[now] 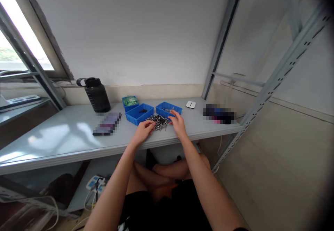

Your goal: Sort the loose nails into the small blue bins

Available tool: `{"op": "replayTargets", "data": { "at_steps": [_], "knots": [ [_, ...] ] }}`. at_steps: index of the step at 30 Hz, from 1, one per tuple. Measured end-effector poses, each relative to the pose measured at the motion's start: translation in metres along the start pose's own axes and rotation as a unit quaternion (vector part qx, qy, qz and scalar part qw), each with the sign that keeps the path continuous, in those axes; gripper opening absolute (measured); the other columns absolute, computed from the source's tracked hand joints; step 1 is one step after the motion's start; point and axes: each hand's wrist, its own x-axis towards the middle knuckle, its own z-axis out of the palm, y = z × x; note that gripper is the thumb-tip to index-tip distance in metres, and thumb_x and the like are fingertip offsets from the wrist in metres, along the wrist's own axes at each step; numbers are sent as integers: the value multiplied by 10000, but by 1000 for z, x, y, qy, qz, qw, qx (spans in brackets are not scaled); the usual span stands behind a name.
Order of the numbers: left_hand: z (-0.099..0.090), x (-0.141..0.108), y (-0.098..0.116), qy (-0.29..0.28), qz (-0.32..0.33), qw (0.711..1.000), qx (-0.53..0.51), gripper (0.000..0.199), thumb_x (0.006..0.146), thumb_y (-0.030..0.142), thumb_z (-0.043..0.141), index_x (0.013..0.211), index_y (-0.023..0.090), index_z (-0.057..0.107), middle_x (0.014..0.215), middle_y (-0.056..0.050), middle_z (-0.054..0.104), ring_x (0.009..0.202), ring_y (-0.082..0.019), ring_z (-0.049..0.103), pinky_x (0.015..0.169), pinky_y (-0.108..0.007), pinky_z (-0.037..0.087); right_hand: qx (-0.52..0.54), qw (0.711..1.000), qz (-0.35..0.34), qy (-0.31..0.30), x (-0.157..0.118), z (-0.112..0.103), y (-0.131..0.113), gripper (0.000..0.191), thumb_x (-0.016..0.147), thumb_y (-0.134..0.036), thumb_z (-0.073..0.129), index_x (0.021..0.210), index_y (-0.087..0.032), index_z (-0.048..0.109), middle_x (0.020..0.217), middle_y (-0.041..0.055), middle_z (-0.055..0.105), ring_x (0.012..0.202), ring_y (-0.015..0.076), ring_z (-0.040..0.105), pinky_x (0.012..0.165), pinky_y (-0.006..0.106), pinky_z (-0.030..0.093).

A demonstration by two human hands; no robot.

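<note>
A heap of thin metal screws [159,123], dark and silver mixed, lies near the front of the grey tabletop. My left hand [144,130] is at the heap's left edge with its fingertips pinched together; whatever they grip is too small to make out. On the other side, my right hand [177,122] has its fingers apart over the near edge of the right blue bin [168,104], which contains some silver pieces. Behind my left hand stands the left blue bin [133,116], with a few dark pieces inside.
Behind the bins is a smaller blue box [126,104] with green packets. A black water bottle [97,97] and a blurred-out flat object [107,123] are on the left. To the right lie a white square device [190,104] and another blurred item [219,114], beside the metal shelf post [271,88].
</note>
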Motion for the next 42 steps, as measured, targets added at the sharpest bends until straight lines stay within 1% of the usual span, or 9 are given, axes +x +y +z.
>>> {"op": "replayTargets", "data": {
  "at_steps": [3,7,10,15,22,26,31,37,42],
  "knots": [
    [0,-1,1,-2,5,1000,12,320,778,444,544,858,149,640,623,7,571,487,-108,460,465,-218,345,12,1000,7,2,1,0,2,604,754,-343,536,1331,-216,415,1358,117,452,1035,228,579,641,287,544],
    [0,-1,3,-9,14,1000,20,312,789,443,535,841,154,643,637,3,579,504,-113,470,480,-222,352,10,1000,7,-11,1,1,5,645,753,-359,542,1362,-221,382,1376,118,429,1041,235,577,652,296,555],
    [0,-3,5,-16,20,999,27,292,804,428,530,823,158,640,618,11,571,503,-109,463,491,-223,350,9,1000,8,-11,2,0,5,604,742,-350,546,1318,-208,434,1338,121,463,1021,236,583,658,305,556],
    [0,-4,8,-17,29,999,34,281,815,416,522,795,160,637,627,10,575,518,-111,472,516,-229,358,9,1000,8,-12,2,0,3,491,736,-339,541,1206,-200,509,1257,114,516,945,212,599,631,286,543],
    [0,-4,7,-15,36,999,35,287,815,420,521,781,157,631,624,5,568,526,-119,473,524,-235,364,3,1000,1,-9,1,-1,2,342,745,-343,538,1046,-182,558,1046,91,594,852,196,605,570,258,502],
    [0,-3,5,-18,31,999,31,283,818,415,518,799,155,629,630,6,568,527,-117,472,528,-231,368,8,1000,-1,-10,0,-1,2,337,750,-361,543,1038,-188,562,1017,80,600,831,190,600,558,250,487],
    [0,-4,7,-18,40,998,53,293,828,415,508,784,151,628,629,8,568,547,-120,480,553,-228,378,23,1000,2,2,-1,-1,0,373,727,-372,565,1055,-196,578,1005,71,603,817,194,602,552,258,488],
    [0,-4,7,-20,36,998,55,273,830,386,504,811,147,634,629,8,570,539,-116,480,546,-222,381,33,999,-5,17,-1,0,0,401,713,-329,549,1086,-181,565,1048,89,586,861,200,600,565,262,504],
    [1,-4,4,-25,48,996,73,276,830,384,503,826,146,642,675,-6,605,555,-120,501,563,-230,402,22,999,-19,18,-1,-1,2,379,726,-286,502,1092,-199,541,1055,80,587,843,180,600,560,243,492]
  ]
}}
